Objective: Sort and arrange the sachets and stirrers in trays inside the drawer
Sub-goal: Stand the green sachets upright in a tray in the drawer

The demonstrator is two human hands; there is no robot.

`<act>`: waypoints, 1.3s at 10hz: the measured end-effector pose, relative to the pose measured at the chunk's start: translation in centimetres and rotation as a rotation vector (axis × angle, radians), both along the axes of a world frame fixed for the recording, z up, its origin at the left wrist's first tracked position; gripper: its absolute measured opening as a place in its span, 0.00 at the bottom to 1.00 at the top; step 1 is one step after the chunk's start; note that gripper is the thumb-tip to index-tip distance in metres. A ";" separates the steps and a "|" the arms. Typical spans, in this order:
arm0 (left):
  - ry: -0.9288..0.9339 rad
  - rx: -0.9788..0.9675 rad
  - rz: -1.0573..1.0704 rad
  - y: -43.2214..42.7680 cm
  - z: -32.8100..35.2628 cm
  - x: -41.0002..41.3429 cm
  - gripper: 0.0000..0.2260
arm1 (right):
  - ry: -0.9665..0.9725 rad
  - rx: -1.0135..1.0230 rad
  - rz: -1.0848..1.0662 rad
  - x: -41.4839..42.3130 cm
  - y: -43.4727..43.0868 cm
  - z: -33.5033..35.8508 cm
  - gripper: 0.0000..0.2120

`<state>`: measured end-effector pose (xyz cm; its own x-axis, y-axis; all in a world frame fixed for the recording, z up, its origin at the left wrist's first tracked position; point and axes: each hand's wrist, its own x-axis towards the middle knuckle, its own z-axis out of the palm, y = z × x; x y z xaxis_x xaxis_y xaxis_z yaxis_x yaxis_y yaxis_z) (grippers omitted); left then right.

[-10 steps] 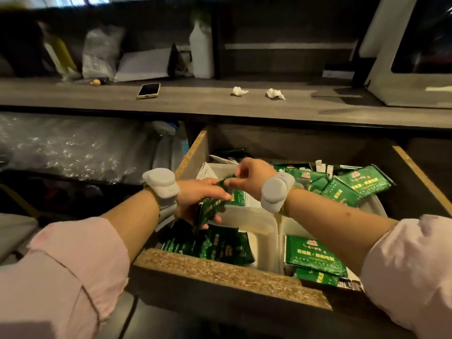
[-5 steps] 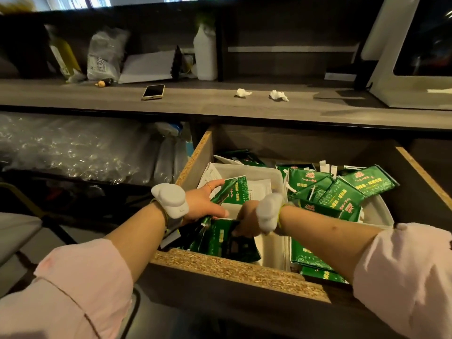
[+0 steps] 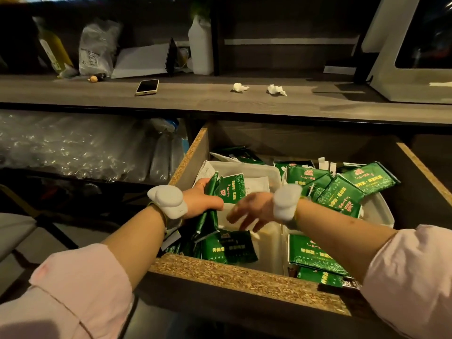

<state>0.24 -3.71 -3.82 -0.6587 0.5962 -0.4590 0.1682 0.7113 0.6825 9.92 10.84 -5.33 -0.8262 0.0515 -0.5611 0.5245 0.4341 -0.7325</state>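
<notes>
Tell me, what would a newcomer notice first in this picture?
First, the bright green sachets heaped in the white trays of the open drawer. Then the two hands over them: the left hand grips a bunch of sachets, and the right hand reaches with spread fingers.

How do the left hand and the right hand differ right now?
The left hand is closed around a bunch of green sachets standing on edge; the right hand holds nothing, its fingers spread and blurred. The left hand sits at the left edge of the white tray; the right hand hangs over the tray's middle. Both wear a white wrist device and reach into the open drawer.
</notes>
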 end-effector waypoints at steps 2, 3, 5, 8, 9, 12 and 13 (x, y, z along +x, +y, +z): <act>-0.039 0.048 0.043 -0.1 -0.2 -0.2 0.44 | 0.091 0.788 0.566 0.1 -1.6 -3.4 0.22; -0.062 0.041 0.022 -0.1 -0.1 0.1 0.36 | 0.053 0.837 0.565 0.1 -1.1 -4.1 0.19; -0.146 0.119 -0.004 0.0 -0.6 -0.5 0.34 | 0.226 0.830 0.479 0.4 0.0 1.6 0.17; -0.640 0.405 0.039 -0.7 -0.4 0.4 0.20 | 0.706 0.297 -0.138 0.4 -1.3 0.9 0.15; -0.554 0.435 0.104 -0.6 -1.0 0.0 0.19 | 0.301 0.088 -0.088 0.6 -1.8 -0.4 0.08; -0.474 0.357 0.125 -0.6 -1.1 -0.3 0.33 | 0.041 0.707 0.223 -2.8 -3.1 -8.6 0.09; -0.491 0.330 0.123 -0.7 -0.8 -0.1 0.33 | 0.062 0.678 0.248 -1.1 -3.7 -6.8 0.12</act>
